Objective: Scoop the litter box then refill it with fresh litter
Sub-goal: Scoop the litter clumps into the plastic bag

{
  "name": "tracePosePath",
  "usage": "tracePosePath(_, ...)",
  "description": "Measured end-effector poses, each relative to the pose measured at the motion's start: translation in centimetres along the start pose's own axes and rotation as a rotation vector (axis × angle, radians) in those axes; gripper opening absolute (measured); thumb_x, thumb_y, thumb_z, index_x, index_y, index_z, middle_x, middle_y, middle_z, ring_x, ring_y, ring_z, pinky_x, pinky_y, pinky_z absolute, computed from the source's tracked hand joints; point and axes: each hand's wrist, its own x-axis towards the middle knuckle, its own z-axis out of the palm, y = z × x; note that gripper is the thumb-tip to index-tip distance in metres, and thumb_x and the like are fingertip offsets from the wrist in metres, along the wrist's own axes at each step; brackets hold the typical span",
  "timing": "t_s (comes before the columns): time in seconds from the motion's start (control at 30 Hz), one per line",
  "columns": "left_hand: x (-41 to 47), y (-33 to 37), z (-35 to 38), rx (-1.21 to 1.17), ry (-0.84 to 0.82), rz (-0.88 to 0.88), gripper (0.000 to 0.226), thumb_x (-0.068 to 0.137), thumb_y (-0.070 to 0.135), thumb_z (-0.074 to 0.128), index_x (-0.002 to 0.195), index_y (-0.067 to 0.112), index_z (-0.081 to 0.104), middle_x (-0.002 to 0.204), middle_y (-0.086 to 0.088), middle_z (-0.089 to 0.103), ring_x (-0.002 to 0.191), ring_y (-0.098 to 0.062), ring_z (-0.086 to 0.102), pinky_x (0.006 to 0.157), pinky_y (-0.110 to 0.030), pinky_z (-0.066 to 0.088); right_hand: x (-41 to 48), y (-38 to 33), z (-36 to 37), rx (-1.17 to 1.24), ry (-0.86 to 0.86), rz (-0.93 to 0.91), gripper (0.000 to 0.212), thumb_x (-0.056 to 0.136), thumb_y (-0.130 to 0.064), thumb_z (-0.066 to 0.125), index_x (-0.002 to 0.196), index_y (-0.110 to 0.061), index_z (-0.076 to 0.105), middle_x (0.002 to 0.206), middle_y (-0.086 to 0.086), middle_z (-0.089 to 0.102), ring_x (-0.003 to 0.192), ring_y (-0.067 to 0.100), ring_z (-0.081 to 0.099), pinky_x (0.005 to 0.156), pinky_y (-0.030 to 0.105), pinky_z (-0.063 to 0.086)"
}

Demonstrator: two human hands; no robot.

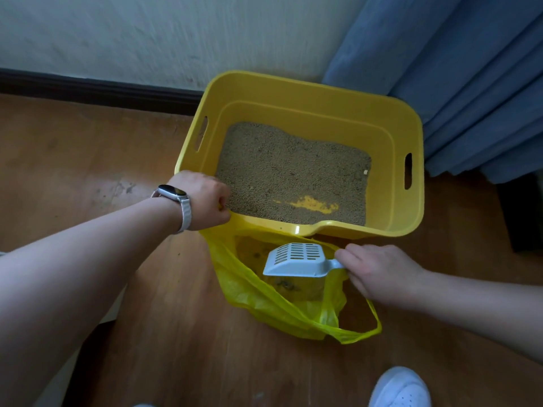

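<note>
Head view looks down on a yellow litter box (293, 92) that stands on a wooden floor (176, 348), close to a pale wall (147, 30) and just beside a blue curtain (470, 83). Brown litter (293, 171) covers most of its bottom; near the front wall a small streak of bare yellow plastic shows through.

The left grip (202, 198), a bare hand with a watch (173, 192) on the wrist, is closed with its fingers curled over the near left corner of the box rim. An edge of the yellow plastic bag (264, 304) rises to that same corner, but I cannot tell whether the fingers also pinch it.

The bag sits open on the floor, touching the front of the box, with one handle loop lying loose on the right. Dark lumps show inside it.

The right grip (379, 271) is closed round the handle of a pale slotted scoop (296, 259). The scoop hangs over the bag's mouth, its slotted face turned toward the camera.

A white shoe (399, 386) shows at the bottom edge.
</note>
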Motion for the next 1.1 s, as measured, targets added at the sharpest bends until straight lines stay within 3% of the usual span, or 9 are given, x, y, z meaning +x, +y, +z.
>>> tracePosePath(0.07, 0.0, 0.0, 0.0, 0.001, -0.001, -0.001, 0.022, 0.079, 0.046, 0.053, 0.068, 0.027, 0.051, 0.071, 0.01, 0.058, 0.064, -0.016, 0.053, 0.053, -0.026, 0.04, 0.6, -0.9, -1.0, 0.106, -0.153, 0.175, 0.018, 0.093, -0.034, 0.044, 0.105, -0.021, 0.049, 0.09, 0.0, 0.063, 0.08, 0.027, 0.065, 0.056, 0.035, 0.045)
tracePosePath(0.13, 0.0, -0.1, 0.1, -0.005, 0.011, -0.007, 0.023, 0.079, 0.046, 0.054, 0.065, 0.028, 0.049, 0.07, 0.011, 0.056, 0.063, -0.016, 0.052, 0.053, -0.026, 0.04, 1.4, -1.7, -2.2, 0.285, -0.292, 0.394, 0.021, 0.096, -0.044, 0.046, 0.103, -0.024, 0.047, 0.09, -0.001, 0.064, 0.087, 0.028, 0.063, 0.064, 0.036, 0.043)
tracePosePath(0.27, 0.0, 0.0, 0.2, -0.004, 0.038, -0.001, 0.023, 0.077, 0.044, 0.055, 0.063, 0.027, 0.048, 0.067, 0.01, 0.055, 0.063, -0.017, 0.052, 0.052, -0.025, 0.039, 3.2, -2.8, -5.3, 0.674, -0.252, 0.534, 0.024, 0.092, -0.043, 0.058, 0.087, -0.021, 0.049, 0.065, -0.005, 0.054, 0.056, 0.011, 0.051, 0.054, 0.032, 0.04)
tracePosePath(0.37, 0.0, -0.1, 0.2, 0.0, 0.039, 0.013, 0.023, 0.077, 0.044, 0.054, 0.062, 0.028, 0.047, 0.064, 0.011, 0.053, 0.059, -0.015, 0.05, 0.051, -0.025, 0.039, 4.8, -2.7, -8.0, 0.855, -0.19, 0.576, 0.019, 0.093, -0.037, 0.059, 0.092, -0.019, 0.055, 0.057, -0.006, 0.049, 0.044, 0.003, 0.039, 0.045, 0.024, 0.031)
tracePosePath(0.53, 0.1, -0.2, 0.2, -0.002, 0.013, 0.018, 0.024, 0.078, 0.046, 0.052, 0.063, 0.029, 0.045, 0.066, 0.012, 0.052, 0.061, -0.014, 0.05, 0.053, -0.026, 0.04, 7.9, 1.7, -9.8, 0.72, -0.067, 0.757, 0.022, 0.101, -0.039, 0.045, 0.11, -0.019, 0.049, 0.079, 0.003, 0.059, 0.058, 0.016, 0.049, 0.05, 0.029, 0.036)
tracePosePath(0.73, 0.1, -0.3, 0.3, -0.006, 0.022, 0.022, 0.021, 0.077, 0.045, 0.051, 0.065, 0.028, 0.049, 0.069, 0.01, 0.057, 0.062, -0.015, 0.053, 0.053, -0.026, 0.042, 8.9, 5.9, -6.5, 0.898, -0.457, 1.042, 0.041, 0.104, -0.031, 0.037, 0.137, -0.007, 0.032, 0.059, 0.003, 0.055, 0.04, 0.01, 0.042, 0.037, 0.018, 0.028)
tracePosePath(0.87, 0.2, -0.4, 0.5, 0.002, 0.022, 0.024, 0.021, 0.076, 0.045, 0.05, 0.065, 0.027, 0.051, 0.067, 0.01, 0.057, 0.06, -0.016, 0.053, 0.051, -0.025, 0.04, 9.2, 6.7, -4.0, 0.798, -0.694, 1.072, 0.036, 0.101, -0.024, 0.035, 0.135, -0.01, 0.035, 0.058, 0.003, 0.051, 0.036, 0.008, 0.038, 0.037, 0.015, 0.024)
tracePosePath(0.97, 0.2, -0.5, 0.6, 0.003, 0.035, 0.036, 0.021, 0.076, 0.044, 0.049, 0.064, 0.026, 0.05, 0.066, 0.009, 0.056, 0.059, -0.016, 0.053, 0.05, -0.024, 0.036, 9.6, 7.0, -2.8, 0.793, -0.7, 1.121, 0.027, 0.101, -0.023, 0.035, 0.127, -0.018, 0.032, 0.062, 0.005, 0.05, 0.036, 0.008, 0.04, 0.037, 0.015, 0.023)
tracePosePath(1.1, 0.1, -0.4, 0.5, 0.001, 0.05, 0.055, 0.02, 0.076, 0.043, 0.05, 0.065, 0.027, 0.053, 0.066, 0.011, 0.056, 0.059, -0.015, 0.052, 0.049, -0.024, 0.034, 10.0, 7.4, -1.1, 0.758, -0.654, 1.185, 0.02, 0.101, -0.021, 0.033, 0.121, -0.015, 0.033, 0.069, 0.008, 0.05, 0.041, 0.009, 0.041, 0.037, 0.015, 0.025)
